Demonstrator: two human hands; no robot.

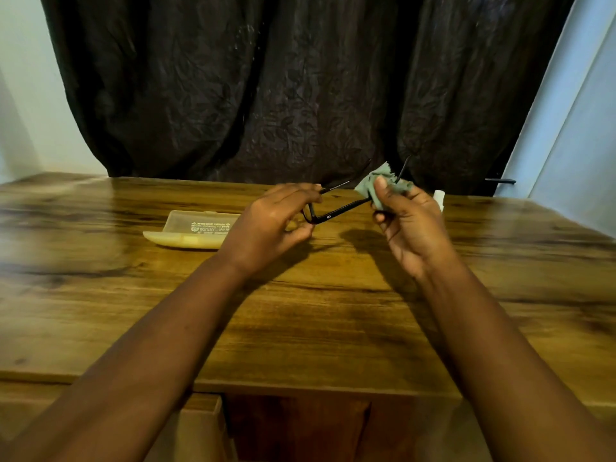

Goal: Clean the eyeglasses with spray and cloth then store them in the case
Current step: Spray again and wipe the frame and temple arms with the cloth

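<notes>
Eyeglasses [336,213] held above the wooden table [333,311], long axis running left-right between both hands: left hand [270,228] pinching the frame end nearer the open case [190,233], right hand [410,225] clamping the green cloth [383,185] over the far lens.

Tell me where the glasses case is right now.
In the head view, the glasses case lies open on the wooden table, left of centre, just beyond and left of the left hand holding the eyeglasses.
</notes>
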